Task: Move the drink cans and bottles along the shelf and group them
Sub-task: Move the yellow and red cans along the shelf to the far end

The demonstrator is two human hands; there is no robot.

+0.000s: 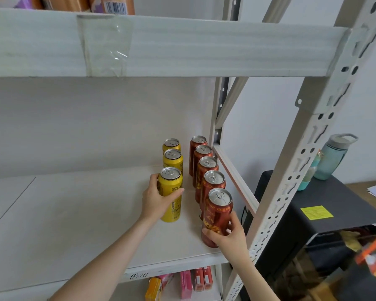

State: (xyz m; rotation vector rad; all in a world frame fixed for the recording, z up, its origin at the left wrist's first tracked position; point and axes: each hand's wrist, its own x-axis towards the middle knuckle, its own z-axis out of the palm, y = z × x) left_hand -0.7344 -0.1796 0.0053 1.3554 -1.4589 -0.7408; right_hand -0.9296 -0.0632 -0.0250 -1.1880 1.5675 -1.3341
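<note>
On the white shelf board (78, 213) stand two rows of tall cans at the right end. The left row has three yellow cans; my left hand (155, 199) grips the front yellow can (172, 205) around its middle. The two other yellow cans (173, 159) stand behind it. The right row holds several red cans (205, 168) running front to back beside the shelf's right rail. My right hand (228, 236) grips the lower part of the front red can (218, 216), which stands near the shelf's front edge.
The upper shelf beam (161, 44) hangs low above the cans. A perforated upright post (295, 170) stands at the right. Beyond it a teal water bottle (332, 157) sits on a black cabinet (313, 213). Small boxes (189, 283) lie on the shelf below.
</note>
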